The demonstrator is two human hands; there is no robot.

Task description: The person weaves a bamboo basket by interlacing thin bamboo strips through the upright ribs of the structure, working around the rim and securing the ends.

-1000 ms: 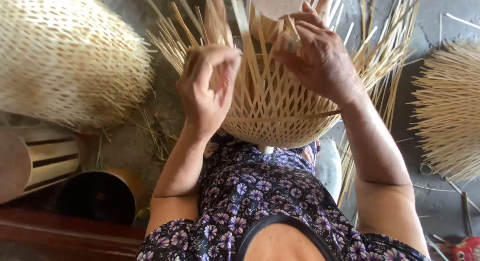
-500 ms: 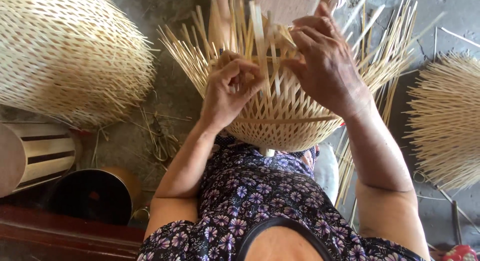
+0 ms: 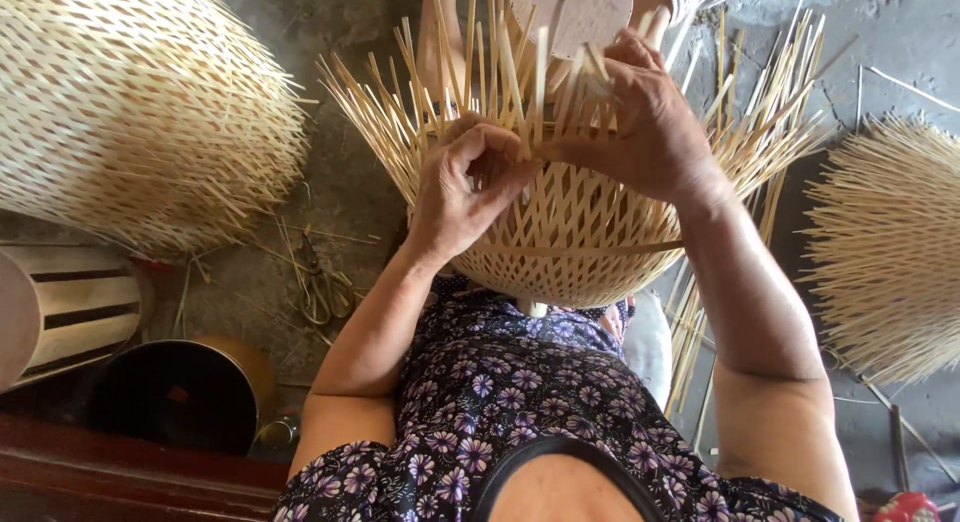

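both hands worked the half-woven bamboo basket (image 3: pixel 560 232) resting on the lap. left hand (image 3: pixel 465 187) pinched a strip; right hand (image 3: pixel 650 132) clenched over upright bamboo strips (image 3: pixel 500 62). bent too sharply, thin strips could have snapped; loosened grip might have unravelled the weave.

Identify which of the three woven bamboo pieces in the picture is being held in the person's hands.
The middle basket, resting on the person's lap with loose strips pointing upward; the left hand and right hand grip its strips. The left basket and right one lie untouched.
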